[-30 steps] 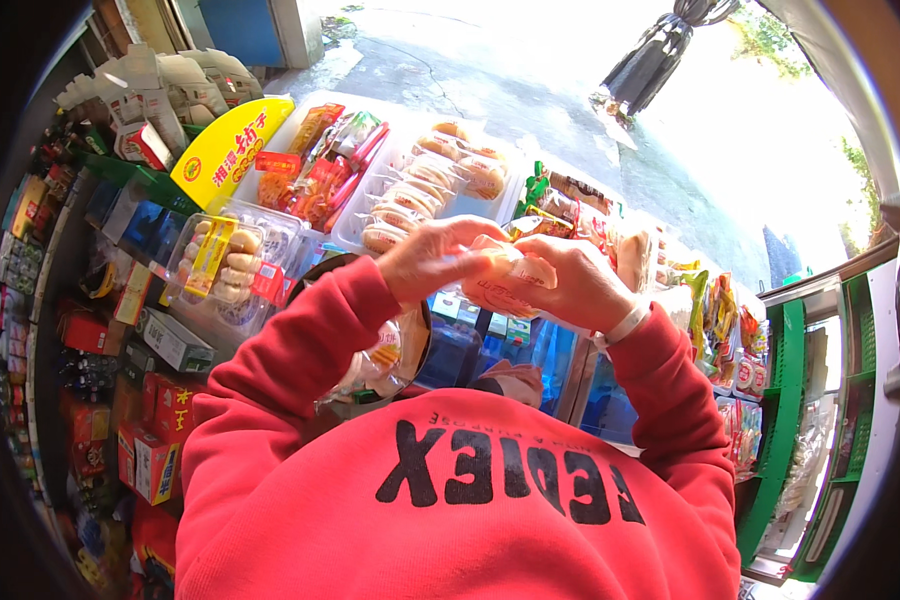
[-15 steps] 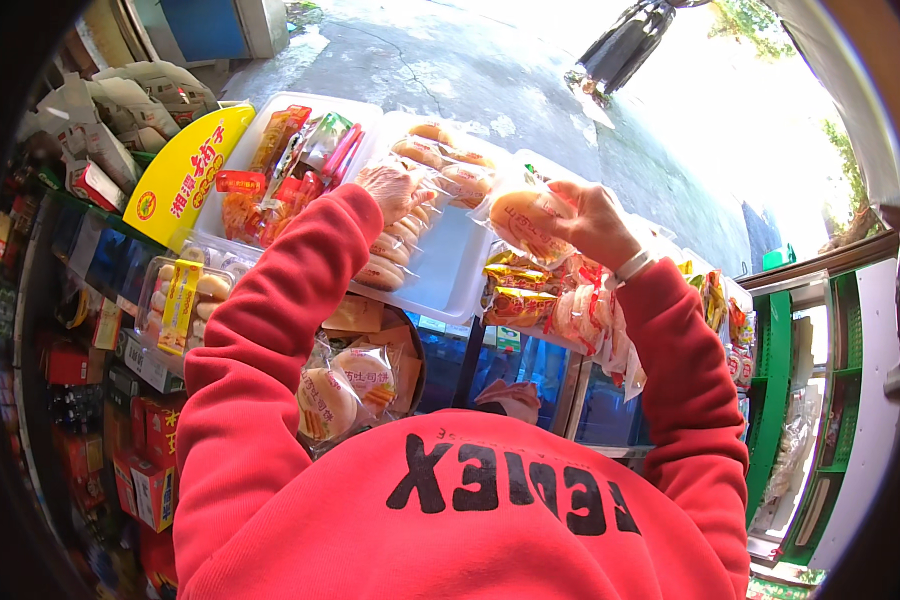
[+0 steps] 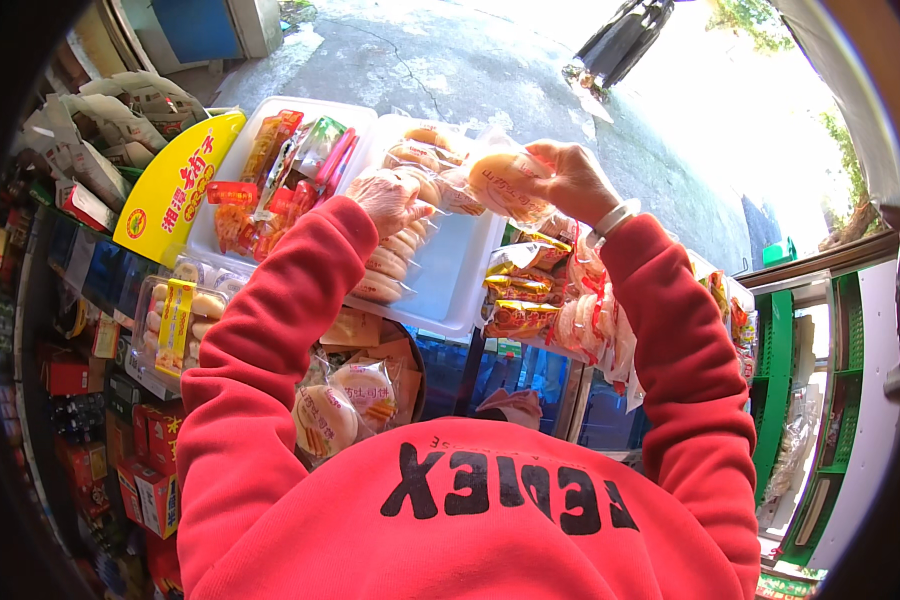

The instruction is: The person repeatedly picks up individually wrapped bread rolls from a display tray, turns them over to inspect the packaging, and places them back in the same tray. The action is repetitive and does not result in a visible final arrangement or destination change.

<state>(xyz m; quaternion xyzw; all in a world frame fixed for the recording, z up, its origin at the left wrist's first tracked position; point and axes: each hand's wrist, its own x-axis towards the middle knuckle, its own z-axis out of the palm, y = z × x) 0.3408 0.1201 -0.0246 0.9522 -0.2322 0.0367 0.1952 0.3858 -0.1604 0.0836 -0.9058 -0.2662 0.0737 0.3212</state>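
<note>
My right hand [image 3: 575,183] grips a clear-wrapped round flat bread [image 3: 505,180] by its right edge, thumb and fingers closed on the wrapper. The bread is held above the far right part of a white tray [image 3: 465,270]. In that tray, a row of wrapped round breads [image 3: 390,262] stands on edge along the left side, with more lying at the far end. My left hand [image 3: 388,200] is at the far end of this row, its fingers curled against a wrapped bread; its fingertips are partly hidden.
On the left, another white tray [image 3: 208,232] holds snack packets, beside a yellow sign [image 3: 170,195]. Gold-wrapped snacks [image 3: 520,318] lie to the right. Nearer me is a round container with wrapped flat breads [image 3: 327,418]. Green shelving [image 3: 770,400] stands at right.
My right hand has moved left with the wrapped bread, from above the snack packets to over the white tray. My left hand has stayed by the row, shifting only slightly.
</note>
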